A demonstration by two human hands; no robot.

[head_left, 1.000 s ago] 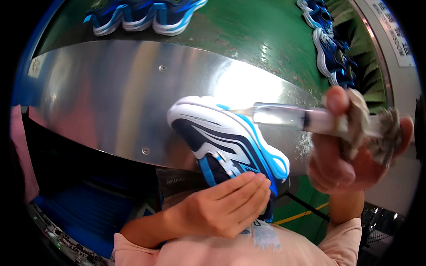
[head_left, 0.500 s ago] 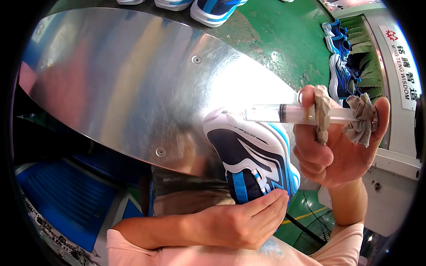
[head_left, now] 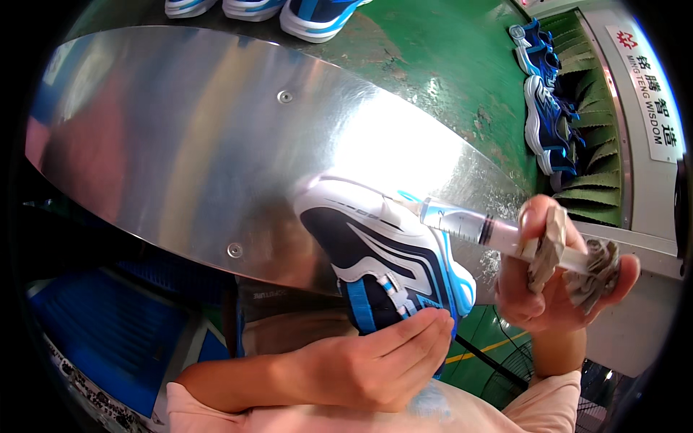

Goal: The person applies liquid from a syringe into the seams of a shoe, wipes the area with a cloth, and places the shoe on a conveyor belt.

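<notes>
Below the middle of the head view, toward 5 o'clock, a navy, white and light-blue shoe [head_left: 386, 263] sits between the two hands, its white sole turned up and left against the shiny metal worktop [head_left: 180, 144]. The left hand [head_left: 375, 357] comes in from the lower edge at 6 o'clock and is closed around the shoe's lower end, fingers [head_left: 426, 335] curled over the blue strap part. The right hand [head_left: 556, 278] is at 4 o'clock, just beside the shoe's right edge, and is clamped on a clear syringe [head_left: 469, 225]. Bits of grey, worn tape or cloth [head_left: 548, 242] are wrapped about its fingers. The syringe lies nearly level, pointing toward 9 o'clock, and its pale blue tip [head_left: 408, 197] meets the shoe along the upper rim of the sole. The two hands are apart, with the shoe's heel end showing between them.

At 12 o'clock, past the far edge of the worktop, more blue and white shoes [head_left: 317, 11] stand on a green floor surface [head_left: 447, 58]. At 2 o'clock another pair of blue shoes [head_left: 548, 115] rests on a green ribbed belt [head_left: 592, 137], beside a white machine panel [head_left: 642, 86] bearing a sign. At 8 o'clock, under the worktop, a blue crate [head_left: 101, 325] shows in shadow. Pale pink sleeves [head_left: 548, 408] cover both upper arms along the bottom edge.
</notes>
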